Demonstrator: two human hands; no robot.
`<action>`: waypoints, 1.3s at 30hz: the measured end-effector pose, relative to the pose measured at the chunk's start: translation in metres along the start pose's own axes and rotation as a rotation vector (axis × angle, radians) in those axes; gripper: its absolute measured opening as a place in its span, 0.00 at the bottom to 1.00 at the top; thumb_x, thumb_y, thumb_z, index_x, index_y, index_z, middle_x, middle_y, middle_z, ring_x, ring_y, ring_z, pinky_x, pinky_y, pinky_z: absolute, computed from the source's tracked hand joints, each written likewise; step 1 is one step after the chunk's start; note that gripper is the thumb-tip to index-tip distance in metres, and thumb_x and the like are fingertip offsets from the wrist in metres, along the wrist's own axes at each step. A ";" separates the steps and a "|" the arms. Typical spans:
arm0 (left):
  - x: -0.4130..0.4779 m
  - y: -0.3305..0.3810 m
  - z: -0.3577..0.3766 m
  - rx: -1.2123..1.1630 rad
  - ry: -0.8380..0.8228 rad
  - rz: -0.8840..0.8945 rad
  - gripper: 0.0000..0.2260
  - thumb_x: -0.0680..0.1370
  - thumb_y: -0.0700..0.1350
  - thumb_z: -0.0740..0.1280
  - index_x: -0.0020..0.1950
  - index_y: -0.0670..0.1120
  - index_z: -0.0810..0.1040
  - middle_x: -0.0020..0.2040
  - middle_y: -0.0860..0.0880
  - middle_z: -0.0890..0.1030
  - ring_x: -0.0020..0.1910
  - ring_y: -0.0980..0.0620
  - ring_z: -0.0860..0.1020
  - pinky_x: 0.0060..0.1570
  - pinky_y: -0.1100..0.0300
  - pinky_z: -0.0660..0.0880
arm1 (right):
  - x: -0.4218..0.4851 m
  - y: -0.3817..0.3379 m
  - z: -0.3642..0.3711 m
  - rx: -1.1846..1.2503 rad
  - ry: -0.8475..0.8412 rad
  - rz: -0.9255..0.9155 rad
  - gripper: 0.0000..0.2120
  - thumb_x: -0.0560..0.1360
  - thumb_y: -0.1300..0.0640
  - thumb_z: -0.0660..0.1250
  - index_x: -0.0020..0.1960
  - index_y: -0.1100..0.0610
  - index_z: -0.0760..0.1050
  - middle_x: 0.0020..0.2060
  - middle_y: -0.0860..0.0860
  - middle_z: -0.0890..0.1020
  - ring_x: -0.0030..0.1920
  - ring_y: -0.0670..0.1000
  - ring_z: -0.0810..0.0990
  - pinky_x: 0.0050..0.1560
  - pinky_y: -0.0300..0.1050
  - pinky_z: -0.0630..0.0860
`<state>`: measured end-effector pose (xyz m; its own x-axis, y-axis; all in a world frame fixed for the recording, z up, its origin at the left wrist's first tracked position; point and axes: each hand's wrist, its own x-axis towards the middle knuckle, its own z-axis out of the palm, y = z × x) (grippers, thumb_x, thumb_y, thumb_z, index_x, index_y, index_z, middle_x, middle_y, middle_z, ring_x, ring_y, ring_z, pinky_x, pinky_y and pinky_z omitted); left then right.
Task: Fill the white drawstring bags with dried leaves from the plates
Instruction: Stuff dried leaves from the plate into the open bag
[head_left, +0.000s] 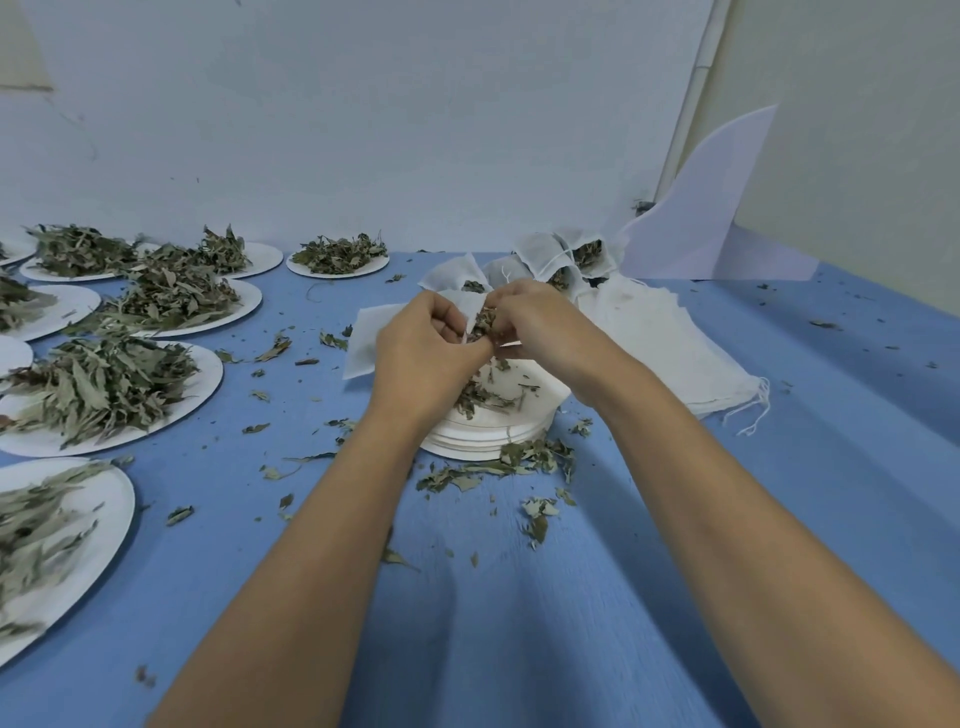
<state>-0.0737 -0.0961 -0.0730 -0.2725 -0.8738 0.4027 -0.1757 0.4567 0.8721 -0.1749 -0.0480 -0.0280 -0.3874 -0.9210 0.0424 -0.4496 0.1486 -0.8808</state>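
Head view puts my hands right above the stack of paper plates (483, 441), so I take that stack as my marker. My left hand (426, 345) has its fingers curled on the mouth of a white drawstring bag (467, 306), pinching it apart. My right hand (537, 322) pinches a clump of dried leaves (484, 321) at that same opening, and the two hands touch over the stack's top plate. A thin scatter of leaves (485, 397) lies on that top plate.

I judge the bag to be feather-light, limp cloth that will fold shut unless held by the rim, so the hem beside the cord is the place to grip, not the body. The leaves look brittle and springy: squeeze hard and they crumble, pinch loosely and they drop, as the spilled leaves (498, 462) on the table (571, 597) just in front of the stack suggest.

Behind the stack stand filled bags (569, 254), leaves showing at their mouths. To its right lies a pile of empty bags (675, 338), cords trailing; just to its left lies one flat empty bag (361, 345). Well to the left of the stack, heaped plates (104, 387) wait, so I judge much filling remains.
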 end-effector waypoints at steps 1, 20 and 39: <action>0.000 0.000 0.000 0.005 0.003 -0.002 0.12 0.68 0.40 0.73 0.36 0.49 0.69 0.29 0.55 0.68 0.23 0.63 0.66 0.25 0.73 0.63 | 0.000 0.001 0.000 -0.022 0.001 -0.006 0.16 0.72 0.69 0.55 0.57 0.75 0.70 0.41 0.63 0.75 0.43 0.60 0.73 0.58 0.70 0.69; 0.002 0.002 -0.012 -0.037 -0.031 0.000 0.10 0.70 0.37 0.70 0.35 0.47 0.71 0.27 0.54 0.67 0.23 0.60 0.64 0.25 0.72 0.63 | 0.004 0.020 -0.005 0.540 -0.002 -0.015 0.11 0.76 0.71 0.61 0.56 0.68 0.77 0.46 0.57 0.79 0.44 0.50 0.81 0.47 0.37 0.81; 0.005 0.002 -0.010 0.059 0.190 -0.001 0.11 0.70 0.36 0.69 0.34 0.48 0.69 0.27 0.53 0.67 0.22 0.61 0.66 0.23 0.73 0.63 | 0.004 0.031 0.007 0.164 0.182 -0.161 0.09 0.69 0.65 0.70 0.40 0.52 0.83 0.33 0.48 0.84 0.38 0.47 0.84 0.49 0.45 0.81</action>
<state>-0.0662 -0.1013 -0.0659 -0.0901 -0.8877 0.4515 -0.2324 0.4596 0.8572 -0.1850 -0.0494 -0.0582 -0.4659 -0.8461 0.2588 -0.3865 -0.0685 -0.9198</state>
